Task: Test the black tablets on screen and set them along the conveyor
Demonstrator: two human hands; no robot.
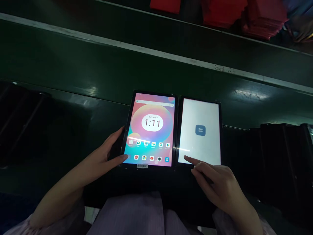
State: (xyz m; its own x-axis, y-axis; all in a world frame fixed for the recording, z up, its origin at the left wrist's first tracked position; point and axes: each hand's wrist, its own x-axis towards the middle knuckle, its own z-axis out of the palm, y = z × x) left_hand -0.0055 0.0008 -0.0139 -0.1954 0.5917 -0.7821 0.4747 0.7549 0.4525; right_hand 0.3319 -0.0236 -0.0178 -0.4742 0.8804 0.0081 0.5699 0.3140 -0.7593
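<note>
Two tablets lie side by side on a dark green bench. The left tablet [149,130] shows a home screen with a clock reading 1:11 and rows of app icons. The right tablet [201,130] shows a white screen with a small blue icon in its middle. My left hand [107,153] grips the left tablet's left edge, thumb on the lower left corner of the screen. My right hand [215,182] has its index finger stretched out onto the bottom left of the right tablet's screen, with the other fingers curled.
Dark stacked cases stand at the right [283,156] and at the left [22,120]. A white stripe [156,52] runs across the bench behind the tablets. Red items [244,16] lie at the far top right. My light lilac clothing [132,215] fills the bottom.
</note>
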